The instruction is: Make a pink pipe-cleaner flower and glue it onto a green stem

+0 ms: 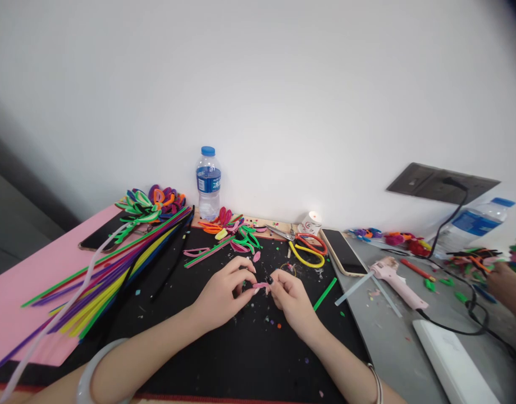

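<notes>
A short piece of pink pipe cleaner [261,285] runs between my two hands above the black mat [241,365]. My left hand [226,292] pinches its left end between thumb and fingertips. On the other end, the thumb and fingers of my right hand [292,300] are closed, hiding that tip. Just beyond my fingers lies a small pink petal-shaped piece [256,256]. Bent pipe-cleaner loops in green, pink and red [243,238] rest farther back. Scissors with yellow and red handles [307,253] lie behind my right hand, and a green pipe-cleaner length [325,294] is to its right.
Long coloured pipe cleaners [110,280] spread across the left. A water bottle [209,185] stands at the wall. On the right are a phone [344,252], a pink glue gun [398,283] with its cord, a white box-like object [451,359], and another person's hand [506,289].
</notes>
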Demonstrator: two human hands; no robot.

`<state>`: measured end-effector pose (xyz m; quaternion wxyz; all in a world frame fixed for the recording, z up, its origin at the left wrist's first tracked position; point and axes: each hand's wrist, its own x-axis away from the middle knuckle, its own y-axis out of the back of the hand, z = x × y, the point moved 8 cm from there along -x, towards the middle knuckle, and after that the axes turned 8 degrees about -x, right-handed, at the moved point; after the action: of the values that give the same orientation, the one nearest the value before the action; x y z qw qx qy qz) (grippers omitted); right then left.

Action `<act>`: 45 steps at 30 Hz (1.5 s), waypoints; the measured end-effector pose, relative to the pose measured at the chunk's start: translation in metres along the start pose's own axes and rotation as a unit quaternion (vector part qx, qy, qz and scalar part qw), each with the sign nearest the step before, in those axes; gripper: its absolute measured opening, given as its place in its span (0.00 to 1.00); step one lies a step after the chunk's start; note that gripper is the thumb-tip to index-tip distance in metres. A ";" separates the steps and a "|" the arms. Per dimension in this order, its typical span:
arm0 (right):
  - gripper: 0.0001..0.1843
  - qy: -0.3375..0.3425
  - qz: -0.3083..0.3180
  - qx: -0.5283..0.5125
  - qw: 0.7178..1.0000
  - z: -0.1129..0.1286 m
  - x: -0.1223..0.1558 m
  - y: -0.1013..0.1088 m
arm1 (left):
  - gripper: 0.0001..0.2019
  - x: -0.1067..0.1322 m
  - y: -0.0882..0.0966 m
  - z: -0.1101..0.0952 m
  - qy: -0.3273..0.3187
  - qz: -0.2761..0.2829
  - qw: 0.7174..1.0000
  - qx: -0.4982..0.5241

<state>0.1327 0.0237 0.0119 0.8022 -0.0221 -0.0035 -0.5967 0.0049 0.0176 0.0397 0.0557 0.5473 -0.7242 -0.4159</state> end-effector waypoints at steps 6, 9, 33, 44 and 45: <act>0.16 -0.042 0.015 -0.170 0.984 -0.009 0.001 -0.005 | 0.00 -0.005 0.007 0.005 0.038 -0.032 0.996 0.080; 0.16 -0.047 0.027 -0.212 0.976 -0.011 0.001 -0.008 | 0.03 -0.006 0.006 0.010 0.057 -0.040 0.991 0.112; 0.15 0.073 0.017 0.029 0.997 0.015 0.007 -0.001 | 0.12 0.004 0.022 -0.013 -0.081 -0.110 0.990 0.024; 0.16 0.094 0.013 0.096 0.991 0.020 0.009 -0.002 | 0.14 0.005 0.021 -0.012 -0.077 -0.108 0.991 0.031; 0.16 0.093 0.014 0.098 0.991 0.020 0.009 -0.002 | 0.15 0.005 0.019 -0.011 -0.072 -0.100 0.992 0.035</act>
<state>0.1334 0.0151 0.0321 0.8059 0.1116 0.0130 -0.5813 -0.0056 0.0084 0.0574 -0.0576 0.5874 -0.6816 -0.4325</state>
